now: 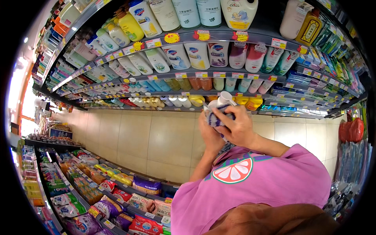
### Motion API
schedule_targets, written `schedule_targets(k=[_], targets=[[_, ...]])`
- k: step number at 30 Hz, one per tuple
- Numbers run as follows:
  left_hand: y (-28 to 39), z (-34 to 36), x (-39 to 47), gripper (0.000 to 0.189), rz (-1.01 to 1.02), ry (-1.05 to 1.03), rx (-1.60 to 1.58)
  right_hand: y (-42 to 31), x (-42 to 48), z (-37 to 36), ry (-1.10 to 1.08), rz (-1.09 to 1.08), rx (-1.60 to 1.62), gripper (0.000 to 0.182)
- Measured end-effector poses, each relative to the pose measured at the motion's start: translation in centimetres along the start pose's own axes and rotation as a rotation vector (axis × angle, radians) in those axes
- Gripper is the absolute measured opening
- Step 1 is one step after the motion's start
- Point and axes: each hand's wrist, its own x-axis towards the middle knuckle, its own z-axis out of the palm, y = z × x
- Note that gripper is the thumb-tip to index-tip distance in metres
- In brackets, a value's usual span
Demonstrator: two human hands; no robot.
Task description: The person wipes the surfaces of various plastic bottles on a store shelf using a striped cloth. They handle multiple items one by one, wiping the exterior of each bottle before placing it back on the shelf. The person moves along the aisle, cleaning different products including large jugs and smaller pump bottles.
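Both hands hold one white pump-top bottle (225, 98) with a white and purple body, close before my chest. My left hand (212, 136) supports it from the left and below, partly hidden behind it. The fingers of my right hand (238, 122) wrap over its near and right side. Its white pump head points up towards the shelves. Directly beyond the bottle are the lower shelves, where yellow bottles (196, 100) stand.
Long grey shelves (176, 71) of body-wash bottles curve across the front. Toothpaste boxes (308, 79) fill the shelves at right. Behind to the left, a low shelf holds bagged goods (147, 186). A tiled floor (164, 138) runs between. Red bags (351, 130) hang at far right.
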Motion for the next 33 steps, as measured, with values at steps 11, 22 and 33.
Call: schedule_targets(k=[11, 22, 33], targets=[[-0.5, 0.2, -1.2, 0.054, -0.077, 0.081, -0.041, 1.2, -1.5, 0.9, 0.041, -0.129, 0.126, 0.054], [1.5, -1.7, -0.4, 0.092, -0.048, -0.048, -0.113, 9.7, -2.5, 1.0, 0.224, 0.703, 0.954, 0.029], [1.4, -2.1, -0.6, 0.084, 0.023, -0.459, -0.253, 8.2, 9.1, -3.8, -1.013, -0.33, 1.103, 0.021]])
